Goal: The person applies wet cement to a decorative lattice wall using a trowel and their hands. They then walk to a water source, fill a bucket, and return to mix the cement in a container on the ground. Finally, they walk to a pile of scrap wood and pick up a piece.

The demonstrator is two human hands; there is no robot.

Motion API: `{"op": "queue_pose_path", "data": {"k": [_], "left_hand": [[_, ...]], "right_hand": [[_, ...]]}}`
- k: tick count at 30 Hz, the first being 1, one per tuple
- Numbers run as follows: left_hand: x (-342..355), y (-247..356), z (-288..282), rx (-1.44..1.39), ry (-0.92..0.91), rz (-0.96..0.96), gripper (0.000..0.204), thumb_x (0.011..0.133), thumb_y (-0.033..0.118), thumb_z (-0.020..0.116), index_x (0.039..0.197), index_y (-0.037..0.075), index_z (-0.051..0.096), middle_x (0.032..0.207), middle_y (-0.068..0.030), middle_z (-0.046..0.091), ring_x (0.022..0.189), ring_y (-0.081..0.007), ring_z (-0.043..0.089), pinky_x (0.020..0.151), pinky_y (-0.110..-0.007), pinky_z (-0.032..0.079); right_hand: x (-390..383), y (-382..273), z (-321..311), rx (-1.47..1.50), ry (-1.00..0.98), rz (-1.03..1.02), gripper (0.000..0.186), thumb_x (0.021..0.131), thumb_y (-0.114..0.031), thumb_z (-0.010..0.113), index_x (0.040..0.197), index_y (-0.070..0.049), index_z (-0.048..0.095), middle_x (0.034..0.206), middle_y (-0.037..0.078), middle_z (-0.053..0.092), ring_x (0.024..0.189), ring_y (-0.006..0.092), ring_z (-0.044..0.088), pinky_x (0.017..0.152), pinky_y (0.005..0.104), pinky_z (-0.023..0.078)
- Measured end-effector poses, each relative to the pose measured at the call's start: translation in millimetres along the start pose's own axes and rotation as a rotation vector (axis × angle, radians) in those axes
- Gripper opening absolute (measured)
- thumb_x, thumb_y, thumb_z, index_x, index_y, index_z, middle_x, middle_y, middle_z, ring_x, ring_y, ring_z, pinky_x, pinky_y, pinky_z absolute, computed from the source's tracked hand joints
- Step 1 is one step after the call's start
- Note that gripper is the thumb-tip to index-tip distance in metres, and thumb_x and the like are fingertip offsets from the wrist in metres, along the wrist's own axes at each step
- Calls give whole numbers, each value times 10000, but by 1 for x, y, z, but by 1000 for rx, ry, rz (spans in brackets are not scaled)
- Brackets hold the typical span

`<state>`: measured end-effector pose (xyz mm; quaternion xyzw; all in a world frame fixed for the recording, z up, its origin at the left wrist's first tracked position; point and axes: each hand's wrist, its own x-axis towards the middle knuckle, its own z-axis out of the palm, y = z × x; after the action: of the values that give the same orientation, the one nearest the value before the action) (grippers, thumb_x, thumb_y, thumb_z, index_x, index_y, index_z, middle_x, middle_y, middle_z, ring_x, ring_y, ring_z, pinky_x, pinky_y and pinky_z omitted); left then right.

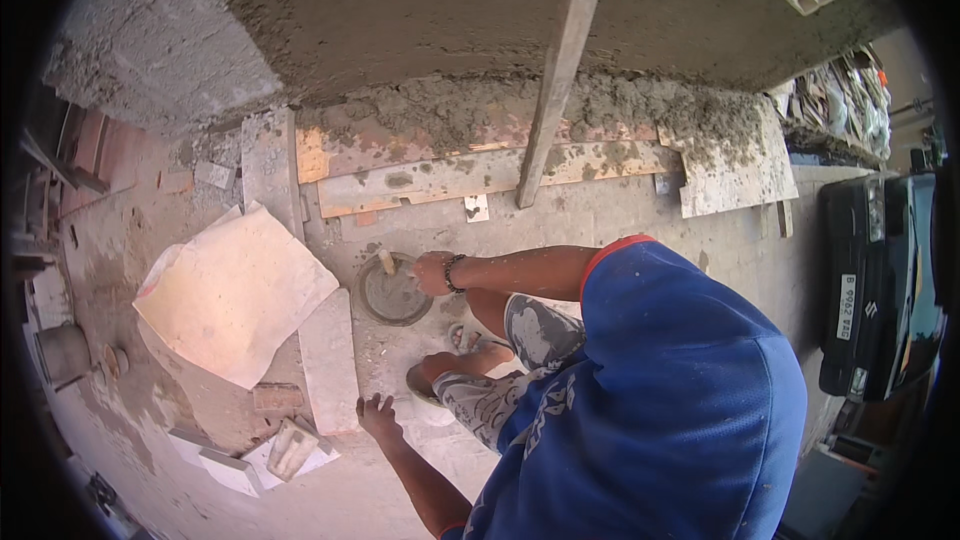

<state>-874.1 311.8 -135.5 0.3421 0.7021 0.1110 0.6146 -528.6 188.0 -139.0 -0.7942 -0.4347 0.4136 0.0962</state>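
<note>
A round dark bucket (374,309) with grey wet mortar in it stands on the ground before me. My right hand (433,273), with a beaded bracelet at the wrist, is closed on the bucket's right rim. A short wooden handle (386,261) sticks up at the bucket's far edge, apart from my hand; what it belongs to is hidden. My left hand (379,416) hangs lower down with fingers slightly apart, holding nothing, beside the near end of a long pale board (329,365).
A large cream sheet (235,295) lies left of the bucket, with wood and brick pieces (290,448) below it. Mortar-spattered planks (490,172) run along the plastered wall (420,15). A wooden prop (565,70) leans there. A dark vehicle (875,285) is at right.
</note>
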Motion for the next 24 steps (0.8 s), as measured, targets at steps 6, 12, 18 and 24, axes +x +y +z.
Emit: {"op": "queue_pose_path", "data": {"k": [6,12,18,24], "left_hand": [[-66,-58,-100,618,-86,-373,302,782,65,448,1083,64,450,1034,-139,548,784,-376,624,432,-340,297],[-100,-40,-73,974,-274,-338,318,814,99,421,1130,58,422,1078,-162,534,812,-386,621,421,-325,309],[-115,13,73,1071,-385,76,339,847,133,395,1176,51,394,1123,-184,521,839,-396,619,409,-310,321],[-224,-2,234,1143,-461,456,335,788,111,449,1111,19,456,967,-150,543,781,-302,604,398,-296,336]], "right_hand": [[-284,135,50,374,334,742,376,770,-215,516,1124,-104,579,1115,148,591,1040,323,554,898,402,444],[-604,163,269,633,486,1560,284,728,-132,485,902,34,636,964,243,614,906,362,604,763,418,492],[-757,84,365,1185,805,1736,301,745,-168,532,989,-23,634,859,176,638,644,253,633,551,359,514],[-838,47,493,1692,1040,1792,324,759,-148,554,1062,-48,608,764,103,619,576,199,608,483,346,511]]}}
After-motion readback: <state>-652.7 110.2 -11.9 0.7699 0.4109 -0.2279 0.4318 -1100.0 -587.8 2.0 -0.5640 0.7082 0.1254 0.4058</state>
